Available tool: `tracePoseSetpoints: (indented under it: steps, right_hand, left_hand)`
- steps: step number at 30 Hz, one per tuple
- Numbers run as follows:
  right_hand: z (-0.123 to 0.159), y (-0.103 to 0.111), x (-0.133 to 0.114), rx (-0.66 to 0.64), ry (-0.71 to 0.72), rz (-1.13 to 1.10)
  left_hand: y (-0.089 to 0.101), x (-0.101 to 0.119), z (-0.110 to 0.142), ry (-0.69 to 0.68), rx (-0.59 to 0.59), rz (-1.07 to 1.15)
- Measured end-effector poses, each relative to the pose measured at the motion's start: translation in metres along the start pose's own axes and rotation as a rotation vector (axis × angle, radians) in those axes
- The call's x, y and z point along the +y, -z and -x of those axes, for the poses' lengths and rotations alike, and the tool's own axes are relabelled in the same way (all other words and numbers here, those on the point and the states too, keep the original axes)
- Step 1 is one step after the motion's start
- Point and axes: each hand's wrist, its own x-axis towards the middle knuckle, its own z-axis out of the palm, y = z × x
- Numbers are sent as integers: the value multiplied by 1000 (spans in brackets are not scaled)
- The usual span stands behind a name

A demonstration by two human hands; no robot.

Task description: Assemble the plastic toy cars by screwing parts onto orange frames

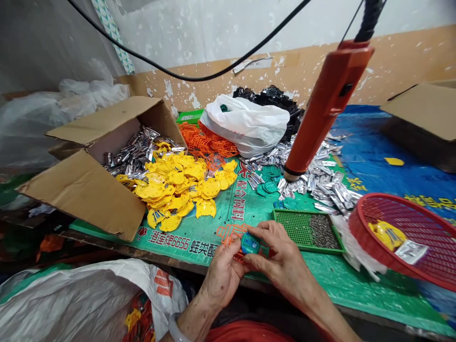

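A small teal-blue plastic piece [250, 243] sits in a narrow grip between the left hand [223, 274] and the right hand [281, 254], just left of a green plastic mesh tray [292, 230]. A thin, lattice-like orange plastic frame [230, 235] lies against it, partly hidden by the fingers. The piece looks glossy and rounded, with a darker centre, so a slight loosening of the fingers could let it slip. The orange frame's thin bars could snag and twist it. A careless sideways move of the right hand could also knock the tray and scatter the small dark metal parts [322, 232] inside it. Behind the tray, a hanging orange cylindrical tool [327, 107] stands over a loose heap of silver metal pieces [322, 185], where a dropped piece could be lost.
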Motion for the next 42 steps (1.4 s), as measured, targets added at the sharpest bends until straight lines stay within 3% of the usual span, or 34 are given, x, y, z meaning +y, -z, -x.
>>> tracePoseSetpoints:
  steps: [10,18,24,30,35,39,40,41,42]
  right_hand:
    - [9,-3,0,-44,-50,-36]
    - [17,-10,0,21,8,-8]
    - [20,-15,-1,52,5,-68]
    - [20,-10,-4,42,29,-59]
    - [24,-12,-2,25,48,6]
    - [25,20,-2,-119,63,60]
    - [23,36,-3,-92,77,67]
    - [18,53,-2,16,80,91]
    - [11,71,-2,206,65,129]
  left_hand:
    - [3,-5,-3,-30,79,63]
    - [0,-5,-2,-58,56,-35]
    - [-4,-3,2,0,-15,-184]
    - [-9,0,2,64,6,-256]
    - [-9,0,1,19,39,-308]
    - [-10,3,3,20,28,-387]
    - [-10,4,3,37,33,-403]
    - [-10,6,3,52,39,-416]
    - [-10,6,3,65,43,-429]
